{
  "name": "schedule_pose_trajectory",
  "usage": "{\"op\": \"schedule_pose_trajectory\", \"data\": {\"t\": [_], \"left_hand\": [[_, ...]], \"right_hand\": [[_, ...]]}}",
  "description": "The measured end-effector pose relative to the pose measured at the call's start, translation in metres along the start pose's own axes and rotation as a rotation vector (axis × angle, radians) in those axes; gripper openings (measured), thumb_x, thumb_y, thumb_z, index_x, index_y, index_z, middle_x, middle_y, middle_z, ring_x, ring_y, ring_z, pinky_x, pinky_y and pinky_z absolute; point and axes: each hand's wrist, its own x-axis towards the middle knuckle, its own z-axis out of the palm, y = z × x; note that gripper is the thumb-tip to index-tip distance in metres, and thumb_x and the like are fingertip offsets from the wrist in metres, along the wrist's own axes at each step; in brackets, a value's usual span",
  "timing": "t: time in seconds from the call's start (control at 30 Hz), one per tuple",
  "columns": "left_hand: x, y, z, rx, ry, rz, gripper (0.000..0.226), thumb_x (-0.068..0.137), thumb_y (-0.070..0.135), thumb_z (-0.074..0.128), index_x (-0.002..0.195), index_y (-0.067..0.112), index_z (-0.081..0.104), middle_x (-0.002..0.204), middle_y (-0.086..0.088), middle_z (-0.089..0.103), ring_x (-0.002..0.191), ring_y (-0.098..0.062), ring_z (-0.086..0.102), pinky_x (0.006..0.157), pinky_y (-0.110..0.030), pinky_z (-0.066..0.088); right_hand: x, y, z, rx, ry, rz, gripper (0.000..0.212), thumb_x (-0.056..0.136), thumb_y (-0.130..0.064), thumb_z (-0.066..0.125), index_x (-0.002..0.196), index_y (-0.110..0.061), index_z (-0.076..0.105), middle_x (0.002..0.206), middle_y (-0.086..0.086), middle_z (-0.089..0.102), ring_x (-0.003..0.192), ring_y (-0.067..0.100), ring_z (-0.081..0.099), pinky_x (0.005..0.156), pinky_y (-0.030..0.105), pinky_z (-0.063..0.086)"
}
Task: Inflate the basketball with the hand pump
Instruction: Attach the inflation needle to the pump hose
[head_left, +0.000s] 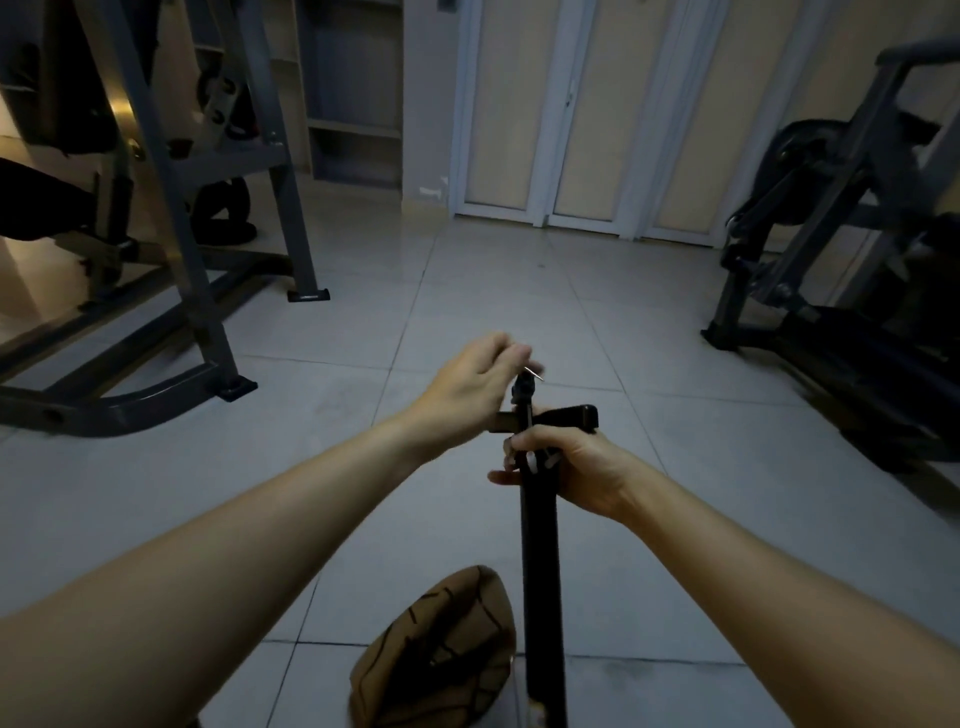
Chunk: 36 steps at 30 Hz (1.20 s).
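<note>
A black hand pump (540, 561) stands upright in the lower middle, its T-handle (569, 418) at the top. My right hand (566, 470) grips the barrel just below the handle. My left hand (475, 387) is above and left of the handle, its fingertips pinching a thin metal needle (534, 372) at the black hose end (522, 389). A flat, crumpled brown basketball (441, 654) with black lines lies on the floor left of the pump's base.
Grey tiled floor (519, 312) spreads ahead. A grey metal gym frame (208, 291) stands at the left. A dark exercise machine (841, 270) stands at the right. White-framed doors (571, 130) close the far wall.
</note>
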Motion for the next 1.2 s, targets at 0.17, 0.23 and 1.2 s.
{"op": "schedule_pose_trajectory", "data": {"t": [0.17, 0.23, 1.2], "left_hand": [[0.015, -0.033, 0.063, 0.085, -0.096, -0.079, 0.029, 0.108, 0.031, 0.044, 0.086, 0.013, 0.050, 0.080, -0.004, 0.069, 0.071, -0.015, 0.060, 0.069, -0.032, 0.046], [0.018, -0.057, 0.095, 0.179, -0.090, -0.120, 0.032, 0.108, 0.033, 0.044, 0.084, 0.013, 0.048, 0.076, -0.006, 0.062, 0.069, -0.018, 0.053, 0.067, -0.038, 0.041], [-0.042, -0.273, 0.168, -0.684, 0.332, -1.084, 0.002, 0.092, -0.006, 0.067, 0.093, -0.006, 0.068, 0.083, -0.020, 0.072, 0.070, -0.024, 0.074, 0.064, -0.029, 0.063]], "right_hand": [[-0.009, 0.037, -0.051, 0.004, 0.034, 0.111, 0.033, 0.090, 0.005, 0.063, 0.122, 0.004, 0.061, 0.105, 0.019, 0.068, 0.100, 0.034, 0.065, 0.104, 0.060, 0.049], [-0.006, 0.062, -0.074, 0.001, 0.108, 0.105, 0.039, 0.084, 0.006, 0.067, 0.123, 0.010, 0.062, 0.098, 0.019, 0.065, 0.097, 0.033, 0.061, 0.106, 0.057, 0.047], [0.090, 0.288, -0.213, -0.632, 0.945, 0.697, 0.040, 0.084, -0.022, 0.071, 0.118, -0.010, 0.054, 0.133, 0.017, 0.051, 0.116, 0.034, 0.054, 0.098, 0.042, 0.047]]}}
